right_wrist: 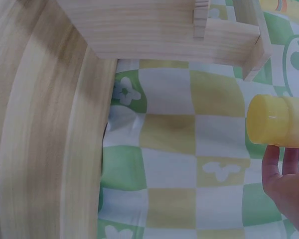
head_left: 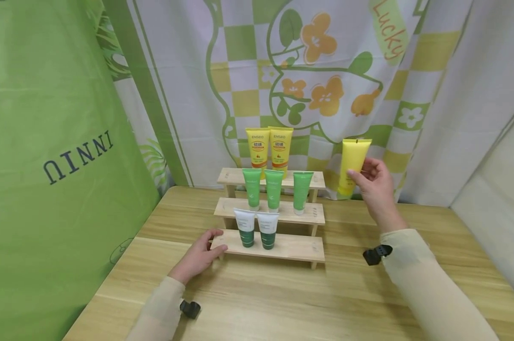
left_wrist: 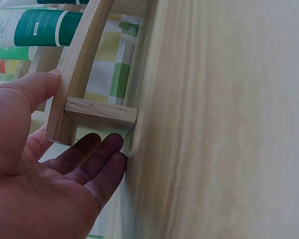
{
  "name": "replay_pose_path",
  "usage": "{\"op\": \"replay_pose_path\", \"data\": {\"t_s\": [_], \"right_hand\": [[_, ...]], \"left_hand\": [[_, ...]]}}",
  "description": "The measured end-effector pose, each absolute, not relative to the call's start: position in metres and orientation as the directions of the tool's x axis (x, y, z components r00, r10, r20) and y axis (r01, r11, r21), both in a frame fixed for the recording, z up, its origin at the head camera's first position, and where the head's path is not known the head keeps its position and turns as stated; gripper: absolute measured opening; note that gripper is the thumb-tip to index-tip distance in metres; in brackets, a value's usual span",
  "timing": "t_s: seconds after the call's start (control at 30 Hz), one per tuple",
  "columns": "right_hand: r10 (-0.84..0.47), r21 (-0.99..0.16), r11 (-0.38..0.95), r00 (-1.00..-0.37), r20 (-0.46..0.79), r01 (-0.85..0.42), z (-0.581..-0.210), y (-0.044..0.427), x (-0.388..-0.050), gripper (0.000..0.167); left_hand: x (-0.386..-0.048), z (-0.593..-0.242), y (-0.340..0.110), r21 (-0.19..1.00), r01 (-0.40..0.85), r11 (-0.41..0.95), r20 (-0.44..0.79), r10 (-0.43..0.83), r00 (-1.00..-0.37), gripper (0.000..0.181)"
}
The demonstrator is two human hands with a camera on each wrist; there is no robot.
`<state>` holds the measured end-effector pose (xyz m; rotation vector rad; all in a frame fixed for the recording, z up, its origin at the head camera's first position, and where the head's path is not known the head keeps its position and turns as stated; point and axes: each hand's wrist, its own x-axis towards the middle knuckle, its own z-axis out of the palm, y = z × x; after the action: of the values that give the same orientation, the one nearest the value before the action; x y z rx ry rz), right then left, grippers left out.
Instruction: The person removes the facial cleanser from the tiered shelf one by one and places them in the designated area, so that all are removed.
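Note:
My right hand (head_left: 378, 189) holds a yellow squeeze tube (head_left: 354, 163) cap down, in the air to the right of a three-step wooden display stand (head_left: 297, 246). In the right wrist view the tube's yellow cap (right_wrist: 268, 119) shows above the fingers. My left hand (head_left: 200, 255) grips the left end of the bottom step, thumb at the front edge. In the left wrist view, the thumb (left_wrist: 40, 85) touches the board. Two yellow tubes (head_left: 258, 147) stand on the top step, three green tubes (head_left: 274, 189) on the middle one, two white-and-green tubes (head_left: 267, 229) on the bottom one.
The stand rests on a wood-grain table (head_left: 257, 298). Behind it hangs a patterned curtain (head_left: 176, 85); a green cloth (head_left: 48, 213) hangs on the left. A pale wall (head_left: 491, 199) rises on the right. On the top step, bare board shows right of the yellow tubes.

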<state>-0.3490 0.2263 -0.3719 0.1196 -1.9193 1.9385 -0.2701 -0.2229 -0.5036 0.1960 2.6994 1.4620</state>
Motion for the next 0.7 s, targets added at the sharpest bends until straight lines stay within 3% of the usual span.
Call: {"op": "replay_pose_path", "data": {"t_s": [0.37,0.7], "right_hand": [[0.268,-0.948,0.102,-0.909,0.319,-0.302,-0.381,0.240,-0.347,0.041],[0.297,-0.952,0.039,-0.906,0.301,-0.303,-0.391,0.257,-0.343,0.040]], "left_hand": [[-0.272,-0.508,-0.225,0.849,0.074,0.523,-0.002,0.142,-0.990,0.053],[-0.271,-0.505,-0.224,0.841,0.087,0.535,0.010,0.147,-0.989,0.055]]}}
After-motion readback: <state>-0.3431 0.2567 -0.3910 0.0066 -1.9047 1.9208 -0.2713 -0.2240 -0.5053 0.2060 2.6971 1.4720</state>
